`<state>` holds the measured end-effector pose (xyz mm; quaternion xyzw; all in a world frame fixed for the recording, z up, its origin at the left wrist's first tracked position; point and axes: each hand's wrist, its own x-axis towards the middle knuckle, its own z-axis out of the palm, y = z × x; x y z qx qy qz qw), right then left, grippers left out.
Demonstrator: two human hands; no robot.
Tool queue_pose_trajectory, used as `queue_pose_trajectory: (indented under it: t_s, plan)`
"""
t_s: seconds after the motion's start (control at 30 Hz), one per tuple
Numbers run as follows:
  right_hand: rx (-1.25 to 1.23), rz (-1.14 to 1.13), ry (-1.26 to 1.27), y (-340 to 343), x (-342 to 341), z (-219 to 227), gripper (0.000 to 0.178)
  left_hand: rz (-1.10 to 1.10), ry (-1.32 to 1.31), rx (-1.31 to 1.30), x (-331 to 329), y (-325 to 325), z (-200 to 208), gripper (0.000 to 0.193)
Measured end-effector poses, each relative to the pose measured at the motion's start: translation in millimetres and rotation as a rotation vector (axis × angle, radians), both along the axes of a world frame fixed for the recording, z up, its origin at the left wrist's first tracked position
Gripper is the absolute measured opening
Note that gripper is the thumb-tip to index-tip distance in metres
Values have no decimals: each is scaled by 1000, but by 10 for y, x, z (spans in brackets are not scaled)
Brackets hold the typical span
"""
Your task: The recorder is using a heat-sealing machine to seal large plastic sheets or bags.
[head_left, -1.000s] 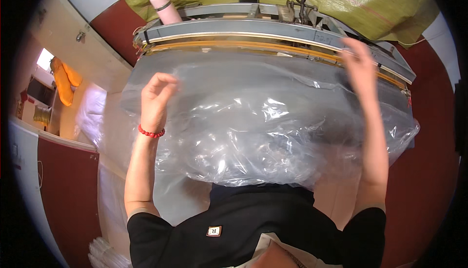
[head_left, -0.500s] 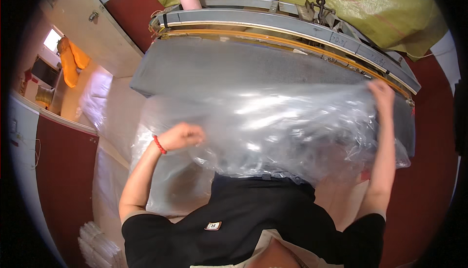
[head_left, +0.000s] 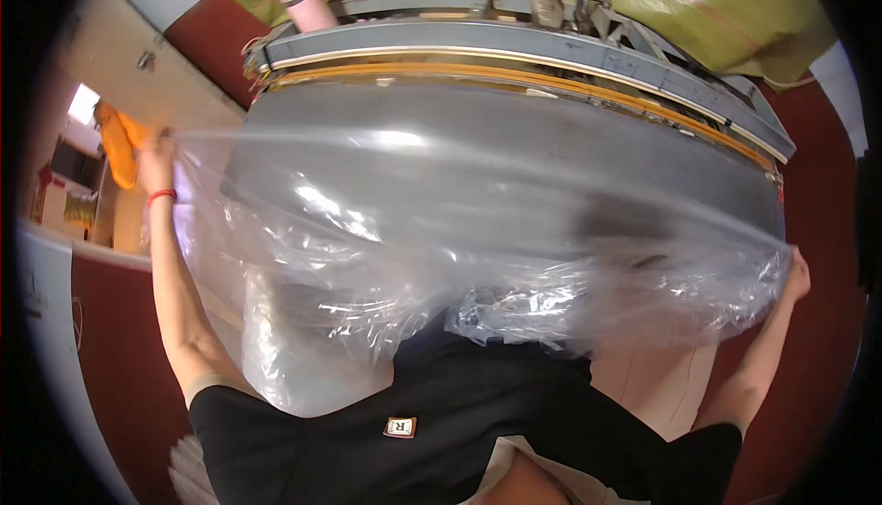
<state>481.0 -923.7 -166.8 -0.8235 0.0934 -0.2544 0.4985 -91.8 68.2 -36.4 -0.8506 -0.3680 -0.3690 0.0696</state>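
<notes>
- Clear plastic sheet (head_left: 533, 298) spans the near part of the grey tabletop (head_left: 588, 119), its far edge drawn into a line from side to side, its slack bunched toward the black shirt (head_left: 312, 454).
- I have the left hand (head_left: 158, 160) and right hand (head_left: 799, 273) spread wide apart: the left, somewhat blurred, looks closed on one end of that edge, past the tabletop; the right grips the other end, by the tabletop's right side.
- I'd pull outward evenly, just enough to flatten ripples; a harder tug could stretch plastic this thin.
- I'd match the edge to the orange strip (head_left: 441, 71) at both ends, though fisheye bending stops me judging squareness.
- I'd free the crumpled folds near the shirt, since trapped slack would probably skew the edge.
</notes>
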Motion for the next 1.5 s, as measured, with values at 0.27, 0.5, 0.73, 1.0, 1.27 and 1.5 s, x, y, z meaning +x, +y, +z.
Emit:
queue_pose_trajectory:
  t_s: [0.27,0.5,0.73,1.0,1.27,1.5]
  plan:
    - [-452,-193,267,514,395,-175,28,18,-205,-635,819,967,-1394,43]
    - [-719,-507,441,1263,62,35,29,-11,96,-398,873,1190,-1764,63]
    - [-813,-455,387,1317,285,-102,28,-131,-87,-262,1644,235,-1446,37]
    - [-776,-494,356,987,127,-60,21,-1623,530,-1666,3305,-5202,-667,43]
    - [-832,-510,336,1080,199,-117,20,-1975,1053,-1731,3114,-5921,-961,36]
    - [-775,-473,379,959,54,8,28,-1951,-825,-1799,1749,-3294,-210,39]
